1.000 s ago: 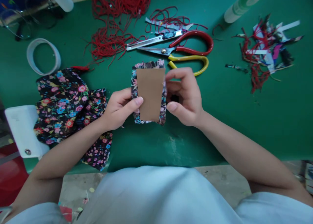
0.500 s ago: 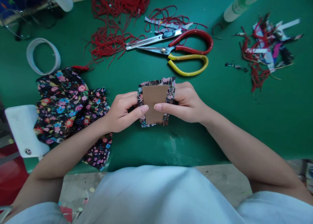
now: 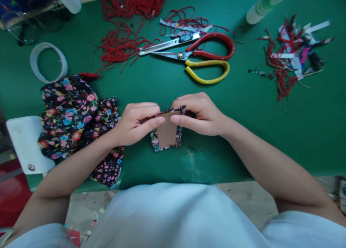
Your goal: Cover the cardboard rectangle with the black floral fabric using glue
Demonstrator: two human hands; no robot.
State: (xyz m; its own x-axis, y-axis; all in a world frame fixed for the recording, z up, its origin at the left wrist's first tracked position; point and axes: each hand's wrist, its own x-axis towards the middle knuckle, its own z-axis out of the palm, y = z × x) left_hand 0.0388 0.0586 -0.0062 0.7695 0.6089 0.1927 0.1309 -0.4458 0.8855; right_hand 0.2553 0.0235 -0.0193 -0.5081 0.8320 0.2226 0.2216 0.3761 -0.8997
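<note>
Between my hands is a small brown piece of cardboard [image 3: 167,132] lying on a slightly larger piece of black floral fabric [image 3: 154,141], whose margin shows along the sides and bottom. My left hand [image 3: 139,123] pinches its upper left corner, thumb on the cardboard and fingers behind. At the upper right, my right hand [image 3: 201,114] grips it the same way, its thumb on the cardboard and index finger along the top edge. The fabric's top edge stands up near the fingertips; whether it is folded onto the cardboard I cannot tell.
Scissors [image 3: 208,57] with red and yellow handles and a utility knife [image 3: 170,42] lie beyond my hands. Red cords [image 3: 119,42] are heaped behind. Floral cloth [image 3: 72,114], a tape roll [image 3: 48,63] and a white device [image 3: 27,143] are left; scraps [image 3: 294,57] and a bottle [image 3: 265,6] right.
The fabric-backed cardboard has shifted down toward me relative to my hands. Both hands now hold it near its top edge rather than at its sides, and the right fingers have come over the top.
</note>
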